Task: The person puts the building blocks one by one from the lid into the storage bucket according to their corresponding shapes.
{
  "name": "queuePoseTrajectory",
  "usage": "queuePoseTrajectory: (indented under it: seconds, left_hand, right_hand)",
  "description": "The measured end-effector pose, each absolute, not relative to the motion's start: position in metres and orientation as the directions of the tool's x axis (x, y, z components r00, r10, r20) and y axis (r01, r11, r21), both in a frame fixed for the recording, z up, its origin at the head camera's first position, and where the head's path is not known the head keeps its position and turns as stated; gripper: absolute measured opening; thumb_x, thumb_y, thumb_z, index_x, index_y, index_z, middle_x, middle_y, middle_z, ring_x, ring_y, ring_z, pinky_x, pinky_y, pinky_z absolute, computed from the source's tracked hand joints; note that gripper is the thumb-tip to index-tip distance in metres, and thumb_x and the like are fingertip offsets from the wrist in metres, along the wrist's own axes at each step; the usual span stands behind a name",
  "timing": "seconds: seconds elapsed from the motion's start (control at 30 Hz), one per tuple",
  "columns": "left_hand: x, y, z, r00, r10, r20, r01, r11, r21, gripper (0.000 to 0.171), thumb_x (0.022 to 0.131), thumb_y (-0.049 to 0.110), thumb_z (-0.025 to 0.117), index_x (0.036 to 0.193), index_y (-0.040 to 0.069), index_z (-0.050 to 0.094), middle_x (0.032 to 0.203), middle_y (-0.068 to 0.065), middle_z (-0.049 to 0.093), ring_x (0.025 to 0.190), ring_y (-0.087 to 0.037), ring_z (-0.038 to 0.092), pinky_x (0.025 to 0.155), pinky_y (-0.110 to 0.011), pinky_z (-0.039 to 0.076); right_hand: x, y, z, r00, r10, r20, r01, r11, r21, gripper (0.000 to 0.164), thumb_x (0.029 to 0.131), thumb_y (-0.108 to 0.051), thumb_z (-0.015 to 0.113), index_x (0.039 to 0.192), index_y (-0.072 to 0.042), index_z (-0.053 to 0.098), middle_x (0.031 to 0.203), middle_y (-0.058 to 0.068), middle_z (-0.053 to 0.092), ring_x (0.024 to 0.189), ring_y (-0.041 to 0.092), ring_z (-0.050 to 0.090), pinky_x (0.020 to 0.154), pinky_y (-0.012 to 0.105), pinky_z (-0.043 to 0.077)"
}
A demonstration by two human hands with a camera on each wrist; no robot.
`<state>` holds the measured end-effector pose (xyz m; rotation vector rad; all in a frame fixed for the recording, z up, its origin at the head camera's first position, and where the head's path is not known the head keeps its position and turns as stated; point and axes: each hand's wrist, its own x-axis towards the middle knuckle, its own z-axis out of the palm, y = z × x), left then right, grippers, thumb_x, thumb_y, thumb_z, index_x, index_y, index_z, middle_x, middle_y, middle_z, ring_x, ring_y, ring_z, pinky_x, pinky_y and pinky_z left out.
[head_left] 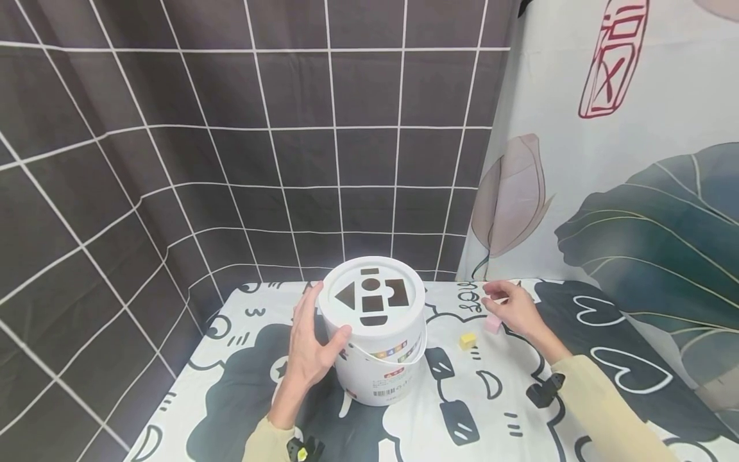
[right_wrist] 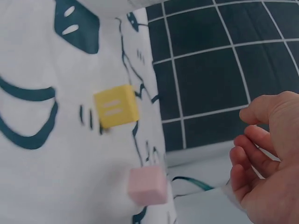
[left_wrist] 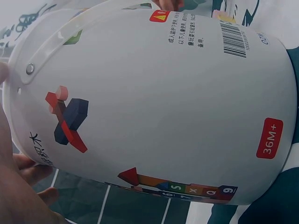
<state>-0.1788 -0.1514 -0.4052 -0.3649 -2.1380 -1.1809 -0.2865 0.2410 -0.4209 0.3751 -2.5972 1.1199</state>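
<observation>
A white lidded bucket (head_left: 378,366) stands upright on the patterned cloth, its handle hanging down in front. Round, triangular, square and other cutouts show in its lid (head_left: 353,319). My left hand (head_left: 312,350) rests against the bucket's left side, thumb near the front of the rim and fingers extended along the side. The right hand (head_left: 512,309) hovers at the right, fingers loosely bent and holding nothing. Nearest to it, a pink block (right_wrist: 148,185) lies on the cloth. A yellow block (right_wrist: 117,106) with two pale bars on its face sits between the pink one and the bucket.
The cloth (head_left: 491,417) covering the table has black and white cartoon drawings. Behind it hangs a dark curtain (head_left: 294,154) with a white grid, and a pale curtain (head_left: 554,77) with leaf prints hangs on the right.
</observation>
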Motion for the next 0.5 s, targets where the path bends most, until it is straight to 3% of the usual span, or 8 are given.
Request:
queuePoseTrajectory:
  seconds: [0.5]
  left_hand:
    - [-0.178, -0.151, -0.404, -0.737, -0.068, 0.672, 0.533, 0.554, 0.64, 0.085, 0.077, 0.037, 0.068, 0.151, 0.006, 0.041, 0.153, -0.017, 0.04, 0.145, -0.04, 0.027, 0.11, -0.068, 0.022]
  right_hand:
    - [-0.281, 0.257, -0.453, -0.944, -0.061, 0.323, -0.277, 0.679, -0.68, 0.034, 0.089, -0.004, 0.07, 0.119, 0.009, 0.061, 0.114, 0.029, 0.063, 0.105, 0.046, 0.06, 0.084, 0.054, 0.05]
